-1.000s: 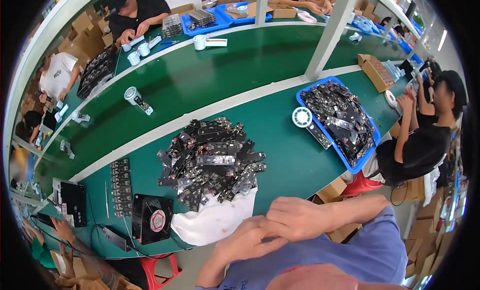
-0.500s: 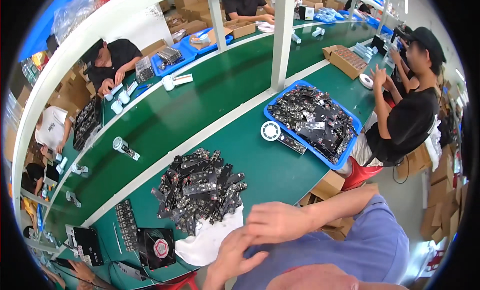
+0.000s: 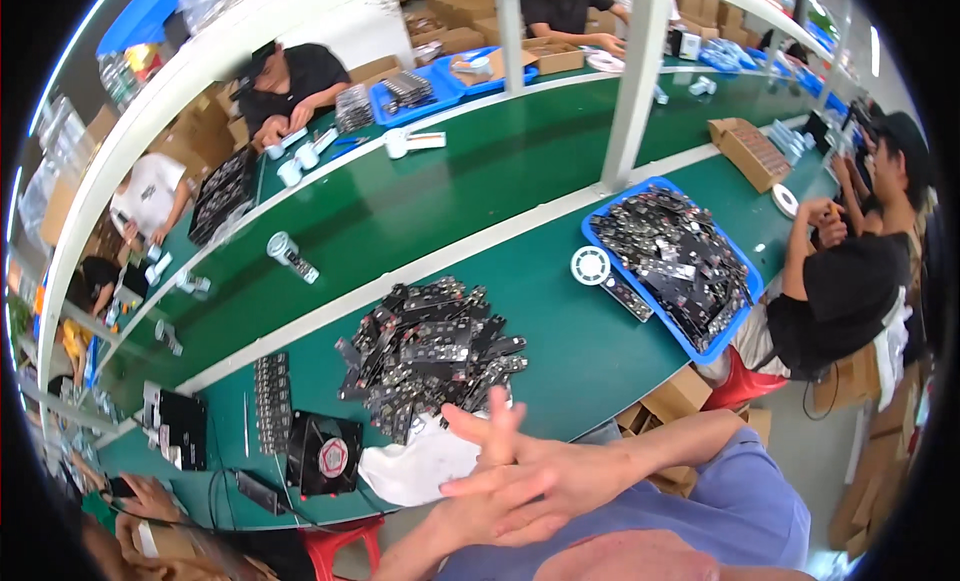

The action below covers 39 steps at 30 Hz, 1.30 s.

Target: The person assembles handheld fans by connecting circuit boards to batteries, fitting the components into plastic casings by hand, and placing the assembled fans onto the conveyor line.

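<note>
My left hand and my right hand meet in front of my body, their fingers crossed through each other and stretched apart. Neither holds an object. Just beyond the fingers lies a white cloth on the table edge. A heap of black circuit boards rises behind it, partly covering the cloth's far side. To the left of the cloth stands a black fan with a red and white centre. A row of boards lines up beside the fan.
A blue tray full of boards stands on the green table to the right, with a white round part by it. Past the white rail, handheld devices lie on the green belt. A co-worker sits at right; a red stool stands below.
My hands have gone from lying over each other to interlaced with fingers spread. The view has shifted, so the table appears moved right. The co-worker at right has lowered their hands.
</note>
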### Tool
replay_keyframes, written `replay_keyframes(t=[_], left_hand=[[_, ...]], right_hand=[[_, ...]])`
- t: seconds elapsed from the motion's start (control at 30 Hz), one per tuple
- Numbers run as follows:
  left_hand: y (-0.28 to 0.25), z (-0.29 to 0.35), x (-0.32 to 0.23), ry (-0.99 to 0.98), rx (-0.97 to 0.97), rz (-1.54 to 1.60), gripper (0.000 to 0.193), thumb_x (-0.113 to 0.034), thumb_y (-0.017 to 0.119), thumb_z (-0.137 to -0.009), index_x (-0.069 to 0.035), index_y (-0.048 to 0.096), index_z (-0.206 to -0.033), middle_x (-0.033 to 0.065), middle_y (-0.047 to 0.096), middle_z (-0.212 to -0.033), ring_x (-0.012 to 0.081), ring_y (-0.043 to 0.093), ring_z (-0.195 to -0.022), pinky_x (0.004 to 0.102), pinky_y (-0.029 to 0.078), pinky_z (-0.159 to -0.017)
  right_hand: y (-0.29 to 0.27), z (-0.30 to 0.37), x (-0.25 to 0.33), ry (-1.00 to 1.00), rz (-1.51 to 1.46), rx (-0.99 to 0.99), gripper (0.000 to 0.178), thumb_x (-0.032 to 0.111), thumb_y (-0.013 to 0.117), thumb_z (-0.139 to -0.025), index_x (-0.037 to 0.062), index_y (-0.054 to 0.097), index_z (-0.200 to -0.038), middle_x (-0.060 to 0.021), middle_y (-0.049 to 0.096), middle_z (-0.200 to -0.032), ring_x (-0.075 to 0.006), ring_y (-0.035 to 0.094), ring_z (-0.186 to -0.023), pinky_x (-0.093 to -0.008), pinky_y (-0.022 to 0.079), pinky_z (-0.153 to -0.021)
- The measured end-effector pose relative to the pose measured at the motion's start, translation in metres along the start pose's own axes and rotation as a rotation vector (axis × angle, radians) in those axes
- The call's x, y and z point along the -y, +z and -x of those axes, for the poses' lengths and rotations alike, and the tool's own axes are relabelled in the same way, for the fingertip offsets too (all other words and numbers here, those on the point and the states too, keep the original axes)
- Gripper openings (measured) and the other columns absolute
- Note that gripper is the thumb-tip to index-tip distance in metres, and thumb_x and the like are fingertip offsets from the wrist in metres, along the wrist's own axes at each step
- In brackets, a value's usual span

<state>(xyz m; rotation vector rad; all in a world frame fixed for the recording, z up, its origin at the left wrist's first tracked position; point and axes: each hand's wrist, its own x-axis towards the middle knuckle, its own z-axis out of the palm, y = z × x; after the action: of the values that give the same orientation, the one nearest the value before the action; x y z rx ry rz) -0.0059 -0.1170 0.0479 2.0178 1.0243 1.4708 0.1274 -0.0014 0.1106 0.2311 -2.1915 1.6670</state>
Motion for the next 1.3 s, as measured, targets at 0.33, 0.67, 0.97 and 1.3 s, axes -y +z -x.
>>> replay_keyframes(t=[0.33,0.67,0.97,1.3], left_hand=[[0.002,-0.005,0.022,-0.015,0.213,0.101,0.123,-0.052,0.088,-0.085,-0.043,0.000,-0.171,0.0290,0.007,-0.175,0.0563,0.039,-0.149,0.0580,0.048,-0.113],[0.121,-0.142,0.007,-0.504,-0.553,-0.491,0.076,-0.040,0.080,-0.093,-0.030,0.046,-0.161,0.0132,0.030,-0.173,0.0476,0.038,-0.151,0.0581,0.047,-0.118],[0.077,-0.196,0.018,-0.671,-0.573,-0.651,0.071,-0.040,0.074,-0.098,-0.026,0.045,-0.161,0.0130,0.031,-0.172,0.0442,0.036,-0.153,0.0574,0.043,-0.121],[0.078,-0.176,0.046,-0.791,-0.683,-0.915,0.066,-0.039,0.068,-0.102,-0.021,0.044,-0.161,0.0127,0.032,-0.171,0.0405,0.034,-0.154,0.0566,0.038,-0.124]], right_hand=[[-0.012,0.016,0.017,0.101,0.618,0.368,0.065,0.049,0.059,-0.105,0.0200,0.045,-0.161,-0.0225,0.039,-0.166,-0.0506,0.048,-0.145,-0.0640,0.039,-0.121],[-0.017,0.016,-0.026,-0.398,0.663,0.563,0.080,0.044,0.060,-0.100,0.0282,0.025,-0.170,-0.0144,0.013,-0.179,-0.0470,0.027,-0.158,-0.0647,0.033,-0.125],[-0.058,-0.032,-0.016,-0.540,1.857,1.040,0.101,0.064,0.050,-0.099,0.0405,-0.022,-0.167,0.0013,-0.029,-0.176,-0.0368,-0.021,-0.163,-0.0674,0.007,-0.131],[-0.053,-0.050,-0.020,-0.661,2.017,0.872,0.098,0.065,0.049,-0.100,0.0449,-0.021,-0.166,0.0022,-0.030,-0.175,-0.0354,-0.020,-0.163,-0.0678,0.007,-0.131]])
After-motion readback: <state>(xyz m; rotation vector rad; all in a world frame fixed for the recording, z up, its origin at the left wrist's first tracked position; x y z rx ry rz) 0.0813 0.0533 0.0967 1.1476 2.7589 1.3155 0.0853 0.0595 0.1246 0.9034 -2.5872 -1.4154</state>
